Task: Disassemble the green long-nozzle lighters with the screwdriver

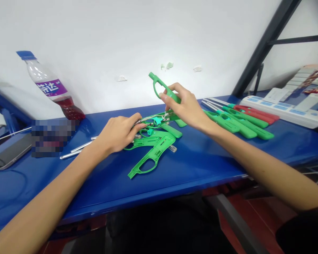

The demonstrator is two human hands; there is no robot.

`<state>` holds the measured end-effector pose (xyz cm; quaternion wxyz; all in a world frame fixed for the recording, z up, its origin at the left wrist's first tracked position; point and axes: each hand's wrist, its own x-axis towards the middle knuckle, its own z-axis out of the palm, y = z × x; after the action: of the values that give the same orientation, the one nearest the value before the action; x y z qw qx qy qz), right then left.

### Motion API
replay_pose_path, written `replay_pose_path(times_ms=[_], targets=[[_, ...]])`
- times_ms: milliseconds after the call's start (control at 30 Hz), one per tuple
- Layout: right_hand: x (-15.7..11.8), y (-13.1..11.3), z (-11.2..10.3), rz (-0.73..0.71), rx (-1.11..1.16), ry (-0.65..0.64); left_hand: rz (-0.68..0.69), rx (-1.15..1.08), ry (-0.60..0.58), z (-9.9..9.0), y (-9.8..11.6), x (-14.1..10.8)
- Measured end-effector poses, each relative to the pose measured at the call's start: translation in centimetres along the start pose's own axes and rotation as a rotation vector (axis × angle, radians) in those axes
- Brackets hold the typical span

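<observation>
My right hand is closed on a green lighter casing half, lifted above the table with its finger loop toward the wall. My left hand pinches a thin metal lighter tube low over the pile. Beyond the left fingers lies an open lighter body with a teal trigger and pale wires. Nearer me, another green casing half rests inner side up. A clear plastic piece sticks out beneath it. Loose metal tubes lie left of my left hand, partly hidden by it.
At right lie several green lighters and red ones, beside a white power strip. A bottle of dark red drink leans at the wall. A phone lies far left. The blue table has its edge near me.
</observation>
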<state>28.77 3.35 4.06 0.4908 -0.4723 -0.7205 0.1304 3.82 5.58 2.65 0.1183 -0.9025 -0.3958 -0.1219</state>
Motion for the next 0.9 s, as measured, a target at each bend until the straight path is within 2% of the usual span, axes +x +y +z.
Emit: replay_pose_path(times_ms=[200, 500, 900], targets=[[0.2, 0.2, -0.1, 0.040, 0.042, 0.050, 0.007, -0.018, -0.002, 0.0, 0.1, 0.0], [0.9, 1.2, 0.4, 0.080, 0.312, 0.153, 0.019, -0.038, 0.004, -0.1, 0.3, 0.0], [1.2, 0.0, -0.2, 0.202, 0.545, 0.246, 0.035, -0.054, -0.014, -0.2, 0.7, 0.1]])
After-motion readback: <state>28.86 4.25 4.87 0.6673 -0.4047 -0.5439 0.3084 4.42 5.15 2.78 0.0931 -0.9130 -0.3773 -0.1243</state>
